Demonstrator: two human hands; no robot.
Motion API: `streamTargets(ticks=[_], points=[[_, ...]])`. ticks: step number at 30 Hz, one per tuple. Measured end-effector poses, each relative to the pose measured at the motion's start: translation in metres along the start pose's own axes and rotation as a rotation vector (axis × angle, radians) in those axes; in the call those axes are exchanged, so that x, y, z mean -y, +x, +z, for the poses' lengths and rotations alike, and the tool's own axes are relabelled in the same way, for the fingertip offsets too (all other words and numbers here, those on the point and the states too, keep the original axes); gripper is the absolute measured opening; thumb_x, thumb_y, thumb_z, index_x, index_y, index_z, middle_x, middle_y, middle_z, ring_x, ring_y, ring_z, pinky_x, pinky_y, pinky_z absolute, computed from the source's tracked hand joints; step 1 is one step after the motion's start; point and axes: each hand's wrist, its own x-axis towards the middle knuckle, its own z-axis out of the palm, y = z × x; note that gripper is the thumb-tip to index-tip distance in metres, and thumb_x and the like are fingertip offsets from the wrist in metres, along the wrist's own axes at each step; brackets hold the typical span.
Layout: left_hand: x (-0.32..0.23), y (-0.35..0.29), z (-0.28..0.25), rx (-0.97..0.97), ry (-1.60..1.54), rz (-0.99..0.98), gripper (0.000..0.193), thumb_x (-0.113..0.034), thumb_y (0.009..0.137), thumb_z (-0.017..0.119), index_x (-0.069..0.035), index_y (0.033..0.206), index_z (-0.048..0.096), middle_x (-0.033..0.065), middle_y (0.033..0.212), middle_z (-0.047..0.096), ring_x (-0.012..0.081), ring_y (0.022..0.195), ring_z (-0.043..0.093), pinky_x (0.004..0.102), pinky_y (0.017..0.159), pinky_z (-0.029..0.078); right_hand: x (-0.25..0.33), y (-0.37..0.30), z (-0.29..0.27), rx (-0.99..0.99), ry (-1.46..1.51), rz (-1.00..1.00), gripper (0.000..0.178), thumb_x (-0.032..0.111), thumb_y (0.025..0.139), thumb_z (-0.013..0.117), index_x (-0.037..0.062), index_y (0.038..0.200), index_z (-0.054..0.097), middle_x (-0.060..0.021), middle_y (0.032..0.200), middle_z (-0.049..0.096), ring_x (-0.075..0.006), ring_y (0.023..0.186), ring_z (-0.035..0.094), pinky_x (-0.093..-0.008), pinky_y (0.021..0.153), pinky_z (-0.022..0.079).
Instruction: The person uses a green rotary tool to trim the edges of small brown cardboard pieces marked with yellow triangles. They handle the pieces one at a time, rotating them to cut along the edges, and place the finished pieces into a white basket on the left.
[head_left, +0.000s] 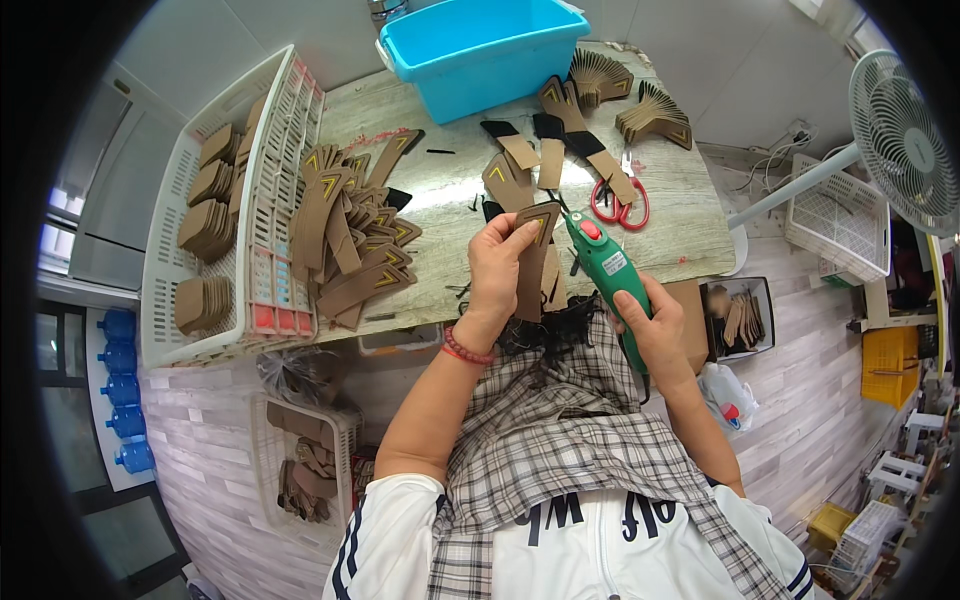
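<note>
My left hand (492, 268) pinches a curved brown piece (531, 275) with a yellow chevron near its upper end and holds it over the table's front edge. My right hand (655, 328) is wrapped around a green handheld power tool (606, 262) with a red button. The tool's thin tip points at the top of the brown piece; whether they touch I cannot tell. Just beyond lie several brown pieces with black ends (551, 150) and red-handled scissors (622, 208). A heap of similar chevron pieces (345, 235) spreads to the left. Black scraps (560, 335) rest on my checked apron.
A blue tub (485, 50) stands at the table's back. Stacked brown pieces sit in a white crate (272, 200) at left; fanned stacks (655, 118) lie at the back right. A fan (905, 140) stands at right. Below are another white basket (345, 435) and an open box (765, 315).
</note>
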Motion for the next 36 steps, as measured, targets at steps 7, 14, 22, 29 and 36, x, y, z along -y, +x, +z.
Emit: streamTargets(ticks=[7,14,22,29,36], points=[[-0.011,0.001,-0.006,0.044,0.159,0.096,0.010,-0.008,0.092,0.061,0.000,0.097,0.065,0.0011,0.087,0.067,0.0049,0.072,0.059,0.0197,0.065,0.048,0.007,-0.002,-0.001,0.016,-0.047,0.001,0.036,0.021,0.089,0.068,-0.0017,0.116,0.061,-0.0005,0.075,0.061,-0.0053,0.062,0.052,-0.0217,0.056,0.044],[-0.029,0.002,-0.005,0.114,0.294,0.121,0.010,-0.008,0.091,0.062,0.001,0.094,0.065,0.0007,0.085,0.066,0.0037,0.072,0.057,0.0184,0.064,0.046,0.012,-0.004,-0.004,0.033,-0.047,0.003,0.037,0.021,0.089,0.068,-0.0017,0.117,0.060,-0.0003,0.075,0.060,-0.0056,0.062,0.052,-0.0220,0.056,0.044],[-0.047,0.013,-0.017,0.229,0.515,0.128,0.010,-0.006,0.088,0.065,0.002,0.093,0.065,0.0004,0.084,0.066,0.0038,0.072,0.057,0.0183,0.064,0.046,0.008,-0.005,-0.017,0.101,-0.065,-0.002,0.039,0.021,0.088,0.068,-0.0010,0.119,0.060,0.0010,0.074,0.058,-0.0047,0.062,0.050,-0.0215,0.056,0.042],[-0.068,0.021,-0.022,0.356,0.702,0.094,0.010,-0.005,0.084,0.068,0.003,0.090,0.065,-0.0012,0.081,0.064,0.0040,0.072,0.054,0.0198,0.065,0.045,0.019,-0.003,-0.027,0.168,-0.212,-0.022,0.042,0.023,0.086,0.070,-0.0008,0.119,0.060,-0.0030,0.083,0.063,-0.0086,0.072,0.056,-0.0244,0.066,0.047],[-0.080,0.023,-0.016,0.437,0.768,-0.030,0.010,-0.005,0.083,0.069,0.003,0.088,0.067,0.0004,0.080,0.066,0.0054,0.072,0.056,0.0217,0.067,0.047,0.018,0.001,-0.033,0.235,-0.240,-0.015,0.042,0.023,0.086,0.070,-0.0008,0.119,0.060,-0.0065,0.092,0.066,-0.0106,0.079,0.059,-0.0264,0.073,0.048]])
